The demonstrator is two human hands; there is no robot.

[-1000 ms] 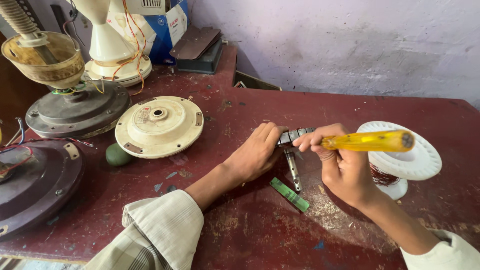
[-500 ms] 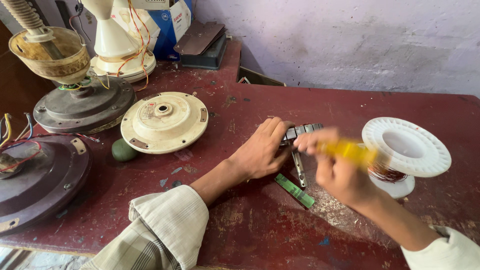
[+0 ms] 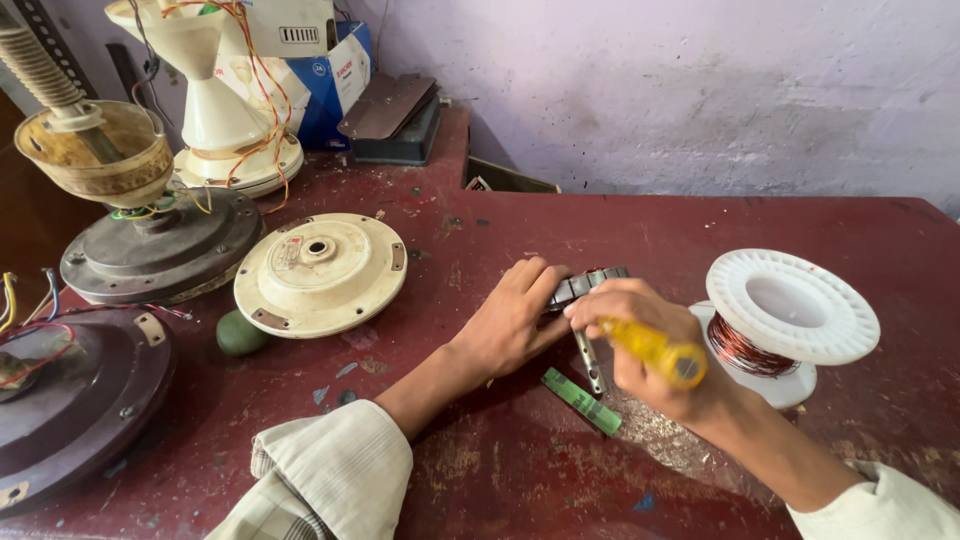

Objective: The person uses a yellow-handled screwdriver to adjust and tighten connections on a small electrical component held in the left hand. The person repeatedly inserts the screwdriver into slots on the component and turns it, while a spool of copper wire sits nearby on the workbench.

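Note:
My left hand [image 3: 513,321] presses a small grey metal part [image 3: 583,285] flat against the dark red table [image 3: 600,225]. My right hand [image 3: 640,345] grips a yellow-handled screwdriver [image 3: 655,350], its tip hidden behind my fingers at the grey part. A thin metal rod [image 3: 592,365] lies on the table under my right hand. A green strip [image 3: 582,401] lies beside it, near a patch of pale dust.
A white spool of copper wire [image 3: 780,322] stands right of my hands. A cream fan cover [image 3: 320,272] and a green lump [image 3: 241,333] lie to the left. Dark fan motor housings [image 3: 160,255] and a cream fan base [image 3: 225,130] crowd the far left.
My right hand has turned the screwdriver, so its yellow handle now points toward the camera instead of out to the right. My left hand stays on the grey part.

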